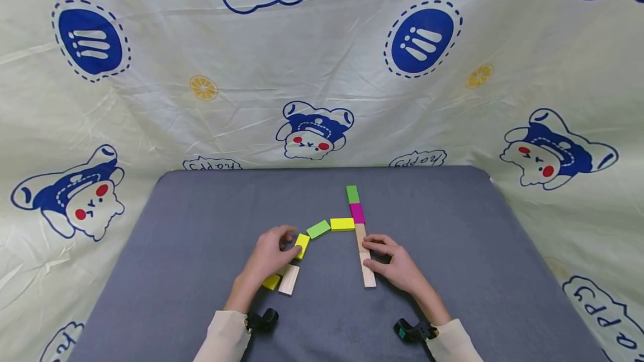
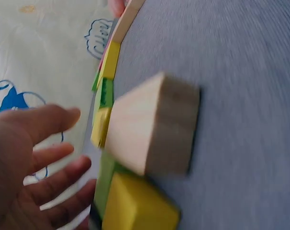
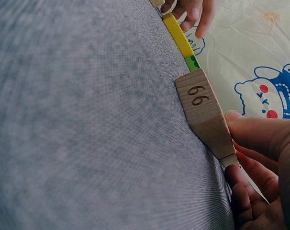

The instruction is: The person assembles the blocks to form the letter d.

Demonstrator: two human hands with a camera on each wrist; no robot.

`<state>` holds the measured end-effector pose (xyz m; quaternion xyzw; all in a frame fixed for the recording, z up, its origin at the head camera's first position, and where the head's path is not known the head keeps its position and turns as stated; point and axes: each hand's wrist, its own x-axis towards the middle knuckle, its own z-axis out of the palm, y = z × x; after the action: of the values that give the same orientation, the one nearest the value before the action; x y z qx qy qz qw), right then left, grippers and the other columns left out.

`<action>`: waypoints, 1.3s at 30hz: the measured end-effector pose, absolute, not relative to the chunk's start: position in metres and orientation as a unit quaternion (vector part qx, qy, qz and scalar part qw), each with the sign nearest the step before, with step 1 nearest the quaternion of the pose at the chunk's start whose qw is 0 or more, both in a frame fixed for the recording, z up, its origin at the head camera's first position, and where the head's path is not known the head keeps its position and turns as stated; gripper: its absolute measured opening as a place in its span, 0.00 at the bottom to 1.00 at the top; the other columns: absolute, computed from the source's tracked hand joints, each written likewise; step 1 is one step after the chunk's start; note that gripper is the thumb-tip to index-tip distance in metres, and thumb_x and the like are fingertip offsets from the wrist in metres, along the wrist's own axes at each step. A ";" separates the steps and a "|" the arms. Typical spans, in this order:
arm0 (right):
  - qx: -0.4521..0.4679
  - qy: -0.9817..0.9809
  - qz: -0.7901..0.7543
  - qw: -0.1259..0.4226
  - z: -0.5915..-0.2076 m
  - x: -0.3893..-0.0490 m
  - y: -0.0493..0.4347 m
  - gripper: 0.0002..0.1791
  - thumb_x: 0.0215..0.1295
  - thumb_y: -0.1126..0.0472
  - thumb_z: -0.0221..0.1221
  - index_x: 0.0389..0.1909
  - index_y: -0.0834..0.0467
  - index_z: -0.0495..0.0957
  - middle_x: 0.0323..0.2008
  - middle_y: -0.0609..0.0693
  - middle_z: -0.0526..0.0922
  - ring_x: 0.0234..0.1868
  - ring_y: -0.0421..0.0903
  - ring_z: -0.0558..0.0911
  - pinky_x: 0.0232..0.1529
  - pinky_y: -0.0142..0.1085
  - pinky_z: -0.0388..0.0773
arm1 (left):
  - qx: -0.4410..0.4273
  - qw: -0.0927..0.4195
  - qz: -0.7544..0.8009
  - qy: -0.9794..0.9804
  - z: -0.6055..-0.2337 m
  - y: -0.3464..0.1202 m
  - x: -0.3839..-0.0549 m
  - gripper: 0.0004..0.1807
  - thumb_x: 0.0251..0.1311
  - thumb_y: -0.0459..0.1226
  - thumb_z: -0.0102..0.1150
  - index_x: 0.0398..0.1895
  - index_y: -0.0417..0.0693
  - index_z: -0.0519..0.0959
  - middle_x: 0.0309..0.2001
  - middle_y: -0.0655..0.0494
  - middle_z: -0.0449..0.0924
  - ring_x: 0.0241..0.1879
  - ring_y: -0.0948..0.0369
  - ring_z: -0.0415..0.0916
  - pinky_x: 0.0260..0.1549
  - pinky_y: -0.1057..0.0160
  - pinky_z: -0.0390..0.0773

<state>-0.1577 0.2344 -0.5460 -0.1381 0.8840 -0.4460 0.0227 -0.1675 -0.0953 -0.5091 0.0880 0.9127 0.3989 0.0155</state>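
In the head view, two plain wooden blocks, the nearer one (image 1: 369,274) stamped 66 on its end, continue a straight line with a magenta block (image 1: 357,213) and a green block (image 1: 352,194). My right hand (image 1: 397,267) touches their right side with thumb and fingertips. From this line a yellow block (image 1: 342,224), a green block (image 1: 318,230) and another yellow block (image 1: 302,244) curve off leftward. Beside that last one is my left hand (image 1: 269,253), thumb and fingers spread apart in the left wrist view. A wooden block (image 2: 154,127) lies close by.
Below the left hand sit a yellow block (image 1: 271,282) and a green block (image 2: 105,179), partly hidden in the head view. Grey cloth covers the table (image 1: 432,211). A printed white sheet (image 1: 332,55) hangs behind it. Each wrist wears a black camera (image 1: 264,320).
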 end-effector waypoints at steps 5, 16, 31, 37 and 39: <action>-0.139 0.881 -0.452 0.022 -0.545 -0.158 0.234 0.23 0.62 0.59 0.71 0.59 0.57 0.85 0.62 0.50 0.80 0.66 0.53 0.76 0.66 0.50 0.73 | 0.122 0.020 0.404 0.906 -0.507 -0.115 -0.156 0.23 0.61 0.40 0.73 0.59 0.46 0.82 0.48 0.53 0.83 0.47 0.55 0.78 0.50 0.51 0.79; -0.143 0.881 -0.451 0.017 -0.546 -0.157 0.235 0.23 0.62 0.59 0.72 0.59 0.57 0.85 0.62 0.50 0.80 0.65 0.53 0.76 0.64 0.47 0.75 | 0.142 0.015 0.381 0.913 -0.520 -0.145 -0.136 0.24 0.57 0.41 0.75 0.58 0.51 0.84 0.53 0.57 0.84 0.57 0.56 0.79 0.61 0.48 0.76; -0.144 0.882 -0.447 0.024 -0.546 -0.158 0.233 0.23 0.62 0.59 0.71 0.59 0.58 0.84 0.62 0.50 0.80 0.66 0.53 0.76 0.65 0.50 0.74 | 0.144 -0.013 0.377 0.915 -0.521 -0.152 -0.122 0.21 0.58 0.38 0.74 0.56 0.52 0.85 0.55 0.56 0.83 0.59 0.52 0.77 0.61 0.43 0.74; -0.141 0.882 -0.449 0.023 -0.546 -0.158 0.234 0.23 0.62 0.59 0.72 0.58 0.57 0.85 0.62 0.50 0.80 0.66 0.53 0.76 0.65 0.47 0.74 | 0.130 -0.014 0.350 0.928 -0.523 -0.170 -0.122 0.21 0.59 0.37 0.73 0.57 0.49 0.84 0.55 0.54 0.84 0.58 0.51 0.80 0.60 0.45 0.76; -0.144 0.882 -0.447 0.022 -0.546 -0.158 0.234 0.23 0.63 0.58 0.71 0.59 0.57 0.84 0.62 0.50 0.80 0.66 0.54 0.76 0.65 0.47 0.75 | 0.128 -0.020 0.341 0.931 -0.523 -0.177 -0.122 0.21 0.58 0.36 0.74 0.56 0.49 0.84 0.54 0.54 0.85 0.57 0.51 0.80 0.58 0.45 0.77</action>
<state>-0.1577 0.2342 -0.5461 -0.1435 0.8824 -0.4475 0.0225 -0.1216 -0.1768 -0.5233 0.1280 0.9309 0.3415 -0.0201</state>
